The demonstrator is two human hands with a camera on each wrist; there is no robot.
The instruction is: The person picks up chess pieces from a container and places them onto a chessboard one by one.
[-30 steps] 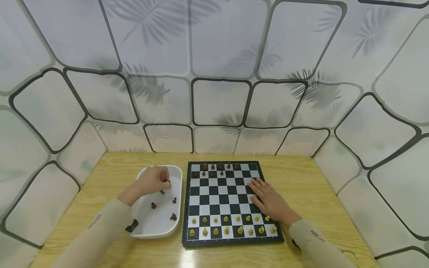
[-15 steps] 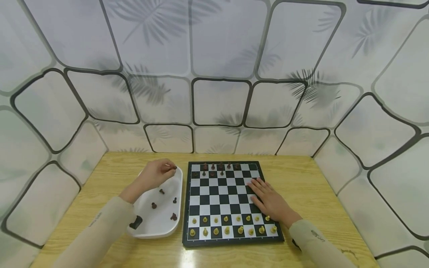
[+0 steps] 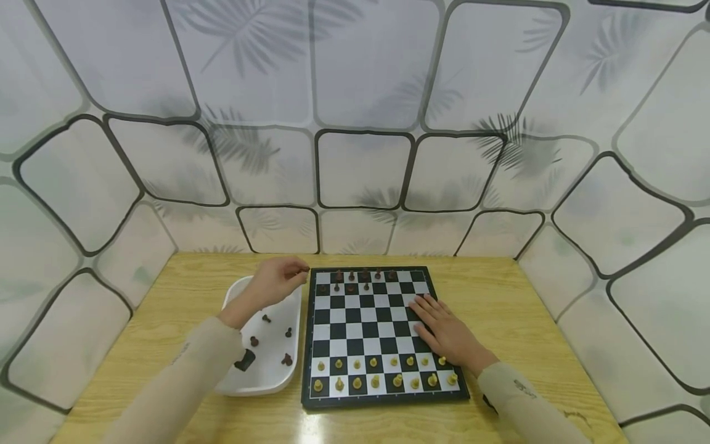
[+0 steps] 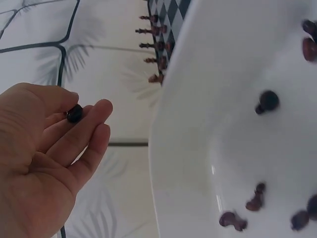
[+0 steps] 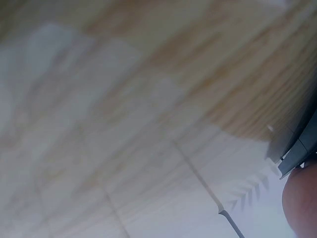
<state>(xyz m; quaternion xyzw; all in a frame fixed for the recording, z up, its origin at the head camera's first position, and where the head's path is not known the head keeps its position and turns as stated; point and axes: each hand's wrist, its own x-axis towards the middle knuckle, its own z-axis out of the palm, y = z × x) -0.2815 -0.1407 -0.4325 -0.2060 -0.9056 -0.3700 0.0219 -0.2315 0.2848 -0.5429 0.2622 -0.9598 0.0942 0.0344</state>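
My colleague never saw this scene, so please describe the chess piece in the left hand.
Left of the chessboard is a white tray. Over its far edge, the left hand pinches a small dark piece. It alone is seen held; other pieces lie in the tray or stand on the board.

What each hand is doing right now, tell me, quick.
Left hand: closed, pinching a dark chess piece between thumb and fingers.
Right hand: open, holding nothing visible, resting on the chessboard.
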